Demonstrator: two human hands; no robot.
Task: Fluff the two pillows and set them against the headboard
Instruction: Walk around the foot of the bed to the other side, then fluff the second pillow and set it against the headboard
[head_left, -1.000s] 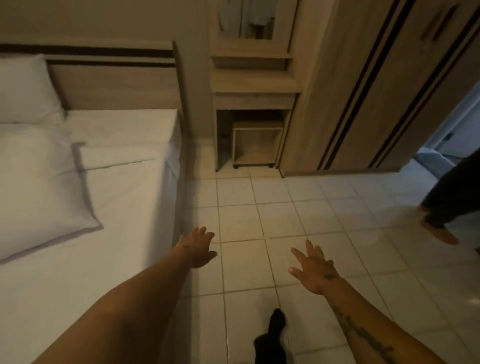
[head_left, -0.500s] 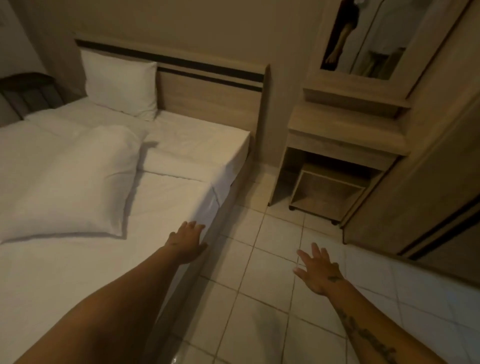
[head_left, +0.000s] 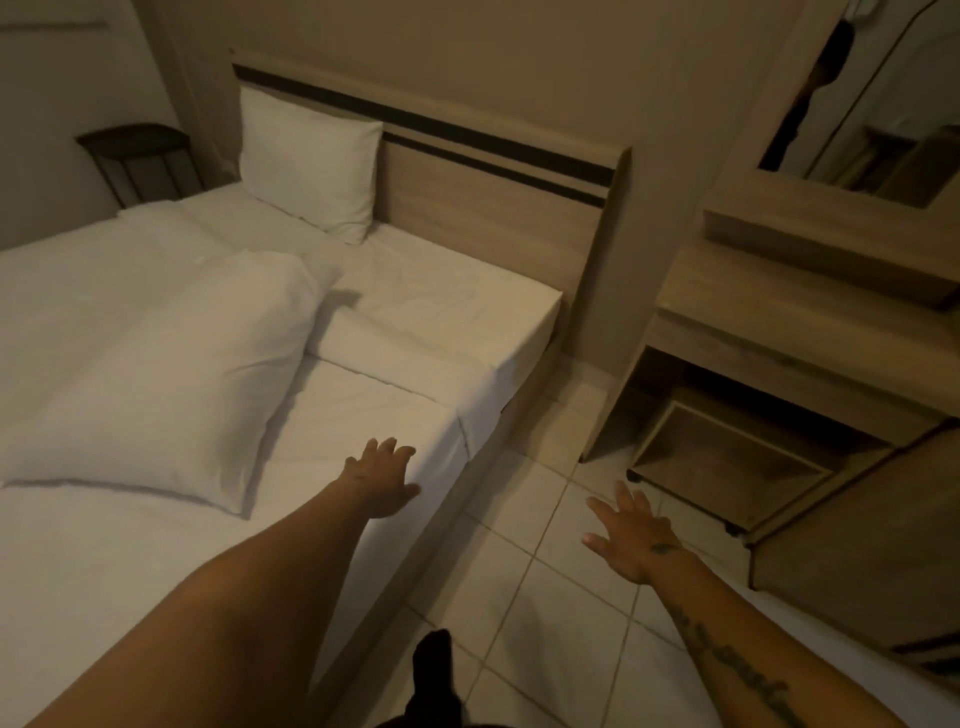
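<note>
One white pillow (head_left: 306, 163) stands upright against the wooden headboard (head_left: 483, 208) at its left end. A second, larger white pillow (head_left: 171, 374) lies flat on the white bed (head_left: 405, 312), well short of the headboard. My left hand (head_left: 382, 478) hovers over the bed's right edge, just right of the flat pillow, fingers spread and empty. Over the tiled floor beside the bed, my right hand (head_left: 628, 535) is also spread and empty.
A wooden vanity (head_left: 795, 322) with a mirror (head_left: 872, 104) and a low rolling stool (head_left: 727, 467) stands right of the bed. A dark side table (head_left: 140, 163) sits beyond the bed's far side. My dark-socked foot (head_left: 434, 670) is on the pale tiles (head_left: 519, 597).
The view has swung left and closer to the bed, bringing both pillows and the headboard into fuller view. My left hand now reaches over the mattress edge. Both hands stay empty.
</note>
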